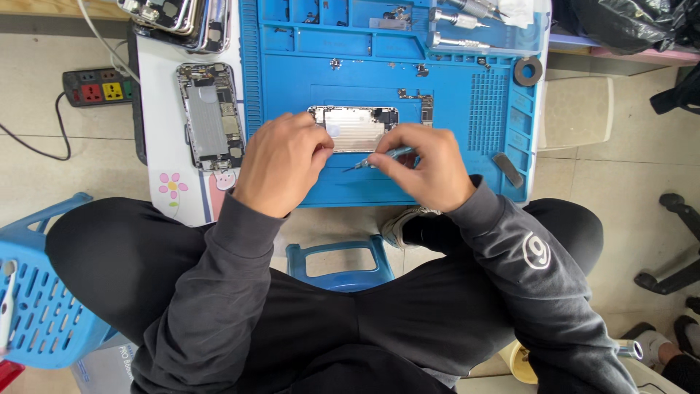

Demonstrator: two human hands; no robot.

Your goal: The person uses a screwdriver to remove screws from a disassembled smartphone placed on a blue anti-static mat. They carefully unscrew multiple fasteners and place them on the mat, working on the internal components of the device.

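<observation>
Your left hand steadies the opened phone on the blue mat. Your right hand grips a small screwdriver, its tip at the phone's lower edge. Loose parts lie removed; disassembly looks midway.

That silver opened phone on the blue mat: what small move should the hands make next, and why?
Probably ease the tip of the slim blue-handled screwdriver the last bit onto the silver opened phone shell. The right hand pinches the tool with its tip pointing left, just short of the shell's lower edge, while the left hand steadies that shell on the blue work mat.
</observation>
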